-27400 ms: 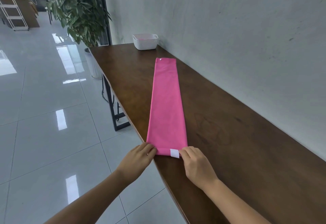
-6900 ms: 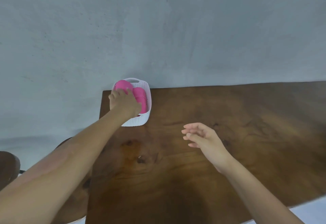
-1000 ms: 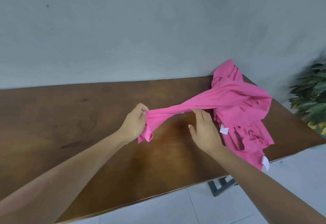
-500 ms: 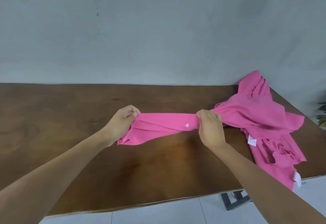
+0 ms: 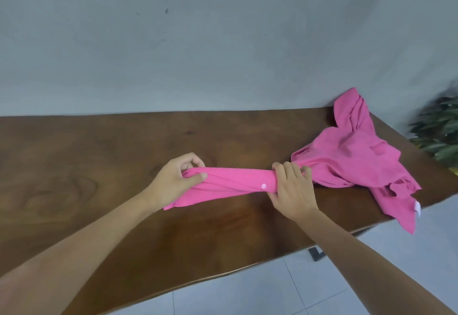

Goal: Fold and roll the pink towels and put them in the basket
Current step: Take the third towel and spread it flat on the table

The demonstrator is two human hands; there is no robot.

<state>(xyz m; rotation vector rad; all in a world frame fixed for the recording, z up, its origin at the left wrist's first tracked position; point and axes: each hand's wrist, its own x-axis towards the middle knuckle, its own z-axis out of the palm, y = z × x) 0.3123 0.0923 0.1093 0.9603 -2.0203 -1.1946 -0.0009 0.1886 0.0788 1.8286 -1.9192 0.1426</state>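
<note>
**Both hands gripping a bunched pink towel over the table**

Left hand (image 5: 177,181): forearm comes in from the lower-left corner of the view, angled up and to the right. Wrist roughly straight, back of hand toward the camera. Fingers curled round the left end of the pink towel (image 5: 238,182), thumb pressed on top of the cloth, knuckles bent; a short tail of fabric hangs out below the hand toward the table's near edge.

Right hand (image 5: 291,188): forearm enters from the lower-right corner, angled up and to the left. Back of hand up, fingers wrapped over the top of the towel, thumb under/behind the cloth & not clearly seen. Firm grasp, cloth gathered tight at that point.

Betw. the hands the towel runs as a taut, twisted band, approx. level, just above the table (image 5: 74,166); can't tell if it touches the wood. A small pale snap button (image 5: 263,186) sits on the band just left of the right hand.

Right of the right hand the towel spreads into a crumpled pile of pink towels (image 5: 352,153) lying at the table's right end, near the far-right corner; top of the pile leans against the grey wall (image 5: 223,42). Part of the pile droops over the near edge there, w/ a white tag (image 5: 244,208) showing at its lower fringe.

Green plant leaves (image 5: 441,131) beyond the table's right end, blurred. Pale tiled floor (image 5: 272,290) below the near edge.
</note>
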